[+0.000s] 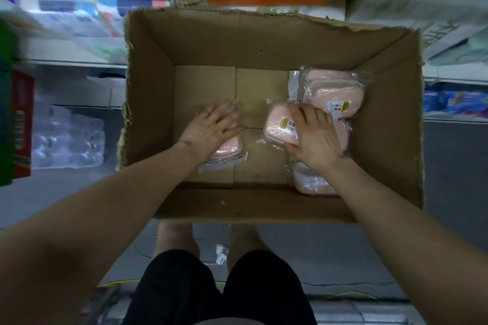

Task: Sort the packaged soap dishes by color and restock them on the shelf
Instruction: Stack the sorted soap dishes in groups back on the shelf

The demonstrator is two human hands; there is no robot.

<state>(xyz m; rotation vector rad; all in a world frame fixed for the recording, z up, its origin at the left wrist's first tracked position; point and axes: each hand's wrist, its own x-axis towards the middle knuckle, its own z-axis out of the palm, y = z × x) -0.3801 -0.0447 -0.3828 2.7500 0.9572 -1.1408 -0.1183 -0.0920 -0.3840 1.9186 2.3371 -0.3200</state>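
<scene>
Two bare hands reach down into an open cardboard box (148,103) on the floor. I see the left hand (211,126) lying flat, fingers straight, on a pink soap dish in clear wrap (228,149) near the box's left middle. The right hand (315,134) rests with spread fingers on a second pink packaged dish (278,124) bearing a label. Just beyond it sits a third pink dish (334,93), tilted against the right wall. A paler package (309,182) lies under the right wrist; its colour is hard to tell, perhaps pink. Wrapped goods (66,137) on shelves flank the box.
</scene>
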